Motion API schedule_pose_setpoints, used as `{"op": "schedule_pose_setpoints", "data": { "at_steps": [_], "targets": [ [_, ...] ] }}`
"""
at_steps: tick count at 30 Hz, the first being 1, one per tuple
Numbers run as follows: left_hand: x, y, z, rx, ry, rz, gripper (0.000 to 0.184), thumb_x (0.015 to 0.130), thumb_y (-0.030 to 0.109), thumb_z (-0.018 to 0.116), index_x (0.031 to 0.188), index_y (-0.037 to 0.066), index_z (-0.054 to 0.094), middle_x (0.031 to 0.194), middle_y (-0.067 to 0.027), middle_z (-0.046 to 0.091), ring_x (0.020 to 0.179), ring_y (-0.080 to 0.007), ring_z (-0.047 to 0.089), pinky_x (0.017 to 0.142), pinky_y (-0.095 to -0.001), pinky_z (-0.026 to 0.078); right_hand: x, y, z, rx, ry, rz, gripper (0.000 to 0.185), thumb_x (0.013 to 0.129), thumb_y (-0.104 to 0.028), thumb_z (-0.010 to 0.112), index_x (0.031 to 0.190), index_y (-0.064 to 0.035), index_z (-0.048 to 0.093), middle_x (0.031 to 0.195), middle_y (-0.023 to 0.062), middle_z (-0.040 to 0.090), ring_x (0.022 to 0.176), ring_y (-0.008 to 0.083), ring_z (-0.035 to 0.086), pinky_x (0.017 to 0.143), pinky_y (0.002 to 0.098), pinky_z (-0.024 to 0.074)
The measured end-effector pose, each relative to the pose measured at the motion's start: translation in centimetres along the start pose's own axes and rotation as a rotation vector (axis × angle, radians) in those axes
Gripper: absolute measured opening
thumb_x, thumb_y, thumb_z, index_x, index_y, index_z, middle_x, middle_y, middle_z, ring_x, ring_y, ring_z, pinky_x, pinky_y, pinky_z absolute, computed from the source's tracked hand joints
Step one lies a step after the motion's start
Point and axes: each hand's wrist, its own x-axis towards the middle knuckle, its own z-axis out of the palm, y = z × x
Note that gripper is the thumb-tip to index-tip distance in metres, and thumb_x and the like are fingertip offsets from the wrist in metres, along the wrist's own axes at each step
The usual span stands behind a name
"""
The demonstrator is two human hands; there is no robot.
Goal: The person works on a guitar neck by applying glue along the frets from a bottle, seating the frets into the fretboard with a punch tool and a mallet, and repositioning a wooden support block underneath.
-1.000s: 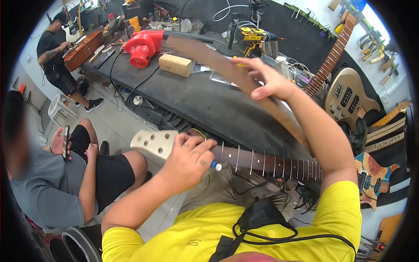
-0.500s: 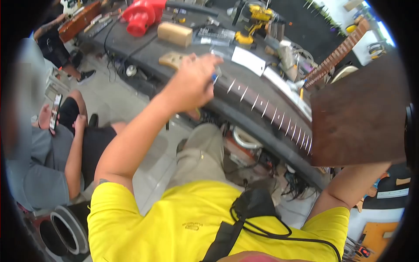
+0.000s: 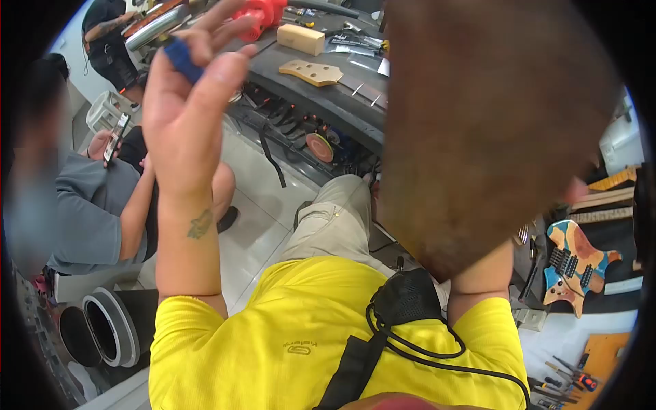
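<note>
My left hand (image 3: 188, 102) is raised at the upper left, away from the bench, with a small dark blue piece (image 3: 182, 60) between its curled fingers and thumb. What kind of thing the blue piece is, I cannot make out. My right arm reaches up behind a large brown wooden board (image 3: 492, 137), blurred and close to me. The right hand holds that board; only a fingertip shows at its right edge. On the bench lies a guitar neck with a pale headstock (image 3: 311, 72) and dark fretboard (image 3: 365, 91), most of it hidden behind the board.
On the dark workbench (image 3: 273, 65) are a wood block (image 3: 301, 39), a red power tool (image 3: 260, 17) and small tools. A seated person holds a phone (image 3: 117, 140) at left; another person stands farther back. A multicoloured guitar (image 3: 577, 266) is at right, a bin (image 3: 109, 328) lower left.
My left hand has lifted off the headstock and swung up and left with the blue piece. The brown board has moved left and nearer to me, covering most of the fretboard.
</note>
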Motion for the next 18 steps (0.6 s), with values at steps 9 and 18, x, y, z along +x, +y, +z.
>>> {"op": "schedule_pose_setpoints", "data": {
  "at_steps": [9, 18],
  "targets": [
    [-3.3, -2.3, -9.5, -0.58, -0.201, -0.287, 0.054, 0.098, 0.05, 0.069, 0.127, 0.006, 0.057, 0.141, -0.0182, 0.058, 0.127, -0.027, 0.06, 0.105, -0.0421, 0.051, -3.6, 9.8, -3.1, -0.68, -0.343, 0.15, 0.126, 0.051, -0.064, 0.09, 0.154, -0.0073, 0.046, 0.133, 0.0138, 0.041, 0.122, 0.0281, 0.044, 0.114, 0.0416, 0.0308],
    [-8.1, -4.2, -11.3, -0.064, 0.158, -0.332, 0.024, 0.087, 0.0, 0.059, 0.104, 0.011, 0.047, 0.104, -0.0068, 0.057, 0.103, -0.0196, 0.062, 0.094, -0.0346, 0.052, -10.1, 16.5, -2.5, -0.963, -0.435, 0.29, 0.132, 0.045, -0.057, 0.095, 0.158, -0.0195, 0.036, 0.128, 0.016, 0.036, 0.124, 0.0347, 0.039, 0.109, 0.0476, 0.0285]
  ]
}}
